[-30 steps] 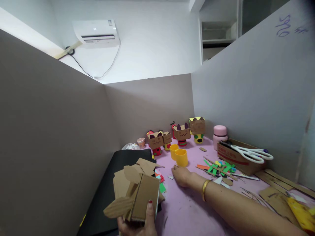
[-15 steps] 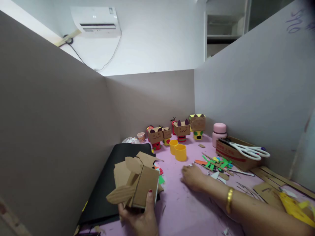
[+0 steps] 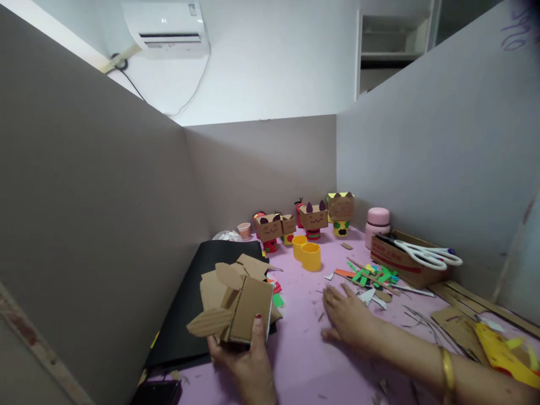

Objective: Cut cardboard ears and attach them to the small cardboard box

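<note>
My left hand (image 3: 247,360) is closed round a small cardboard box (image 3: 250,310) with leaf-shaped ear pieces sticking out to its left, held over the near edge of the black sheets (image 3: 189,306). Behind the box lie other cut cardboard pieces (image 3: 253,264). My right hand (image 3: 348,315) rests palm down on the pink tabletop (image 3: 307,360) with its fingers spread, holding nothing. Small paper scraps (image 3: 367,295) lie just beyond its fingers. Two yellow paper rings (image 3: 311,257) stand farther back.
Several cardboard-headed figures (image 3: 313,218) line the back. At right are a pink bottle (image 3: 377,226), a cardboard box (image 3: 405,261) with white-handled scissors (image 3: 428,254), coloured paper scraps (image 3: 375,275) and cardboard strips (image 3: 476,301). Grey partitions (image 3: 261,163) enclose the table. A dark phone-like object (image 3: 158,392) lies front left.
My right hand has shifted right and nearer on the table, and its curled fingers have spread flat. My left hand still grips the cardboard box. The view has tilted slightly.
</note>
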A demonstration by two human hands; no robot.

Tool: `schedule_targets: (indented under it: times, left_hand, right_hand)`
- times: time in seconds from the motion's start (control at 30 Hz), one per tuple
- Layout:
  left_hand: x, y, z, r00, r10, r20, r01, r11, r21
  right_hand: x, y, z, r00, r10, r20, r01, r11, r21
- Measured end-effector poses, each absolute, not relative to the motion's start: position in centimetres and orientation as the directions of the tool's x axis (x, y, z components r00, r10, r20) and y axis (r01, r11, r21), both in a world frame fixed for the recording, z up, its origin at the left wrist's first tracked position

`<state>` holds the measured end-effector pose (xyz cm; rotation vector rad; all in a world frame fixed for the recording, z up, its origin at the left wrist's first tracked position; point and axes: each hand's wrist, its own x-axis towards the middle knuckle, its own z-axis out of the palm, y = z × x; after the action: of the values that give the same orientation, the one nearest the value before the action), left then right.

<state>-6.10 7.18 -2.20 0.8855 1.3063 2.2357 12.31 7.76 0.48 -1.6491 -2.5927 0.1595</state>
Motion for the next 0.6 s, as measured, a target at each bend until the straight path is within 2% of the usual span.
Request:
schedule_targets:
  times: [0.07, 0.2, 0.3, 0.4, 0.47, 0.53, 0.6]
  left_hand:
    - [-6.0, 7.4, -2.3, -0.721, 0.618, 0.314, -0.031, -0.482, 0.876]
    - [-6.3, 7.7, -2.4, -0.728, 0.614, 0.303, -0.038, -0.478, 0.878]
    - [-6.6, 7.8, -2.2, -0.735, 0.61, 0.296, -0.048, -0.482, 0.875]
    - [-6.6, 8.1, -2.1, -0.744, 0.605, 0.285, -0.062, -0.487, 0.871]
    - [-6.5, 8.2, -2.3, -0.741, 0.609, 0.282, -0.069, -0.487, 0.871]
    - [-6.4, 8.3, -2.6, -0.722, 0.624, 0.3, -0.06, -0.488, 0.871]
    - [-6.3, 8.3, -2.8, -0.7, 0.626, 0.344, -0.019, -0.497, 0.867]
  right_hand:
    - [12.4, 8.8, 1.2, -0.421, 0.907, 0.027, 0.898, 0.421, -0.13]
    - [8.2, 10.7, 1.7, -0.567, 0.822, 0.05, 0.796, 0.562, -0.225]
    - [6.4, 12.1, 1.0, -0.598, 0.801, 0.037, 0.766, 0.585, -0.267]
    - [8.9, 12.5, 0.0, -0.552, 0.834, -0.007, 0.803, 0.529, -0.274]
    - [11.9, 12.3, -0.1, -0.462, 0.887, -0.02, 0.86, 0.442, -0.256]
    - [14.1, 12.0, 0.2, -0.349, 0.937, -0.011, 0.913, 0.337, -0.232]
    - [14.2, 12.1, 0.8, -0.31, 0.951, 0.017, 0.925, 0.306, -0.227]
